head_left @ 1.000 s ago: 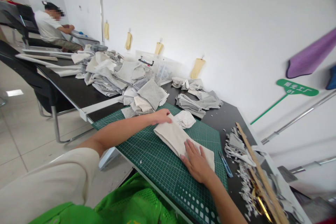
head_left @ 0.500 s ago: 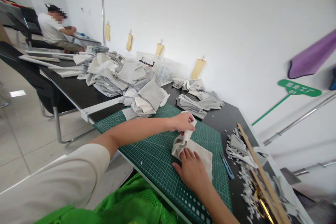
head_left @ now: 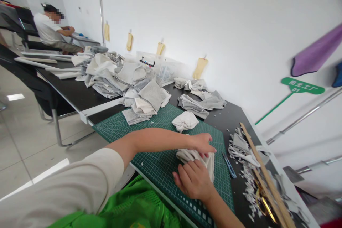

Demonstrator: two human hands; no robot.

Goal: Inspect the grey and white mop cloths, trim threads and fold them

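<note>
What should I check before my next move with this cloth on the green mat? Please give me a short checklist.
Both hands on the cloth: ok. The left hand and right hand touch the cloth.
Cloth on the mat: ok. It lies on the green mat.
Cloth lying flat: not ok. It is bunched.
Second white cloth: ok. It lies apart from the hands.
Blue-handled tool: ok. It lies by the mat's right edge, not held.
Cloth's covered part: cannot tell. The hands hide it.

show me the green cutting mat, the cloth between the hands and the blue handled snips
green cutting mat (head_left: pixel 162 167), head view, bare grid surface below the arm
pale cloth (head_left: pixel 192 155), head view, upper fold between the hands
blue-handled snips (head_left: pixel 229 165), head view, middle of the handles
</note>
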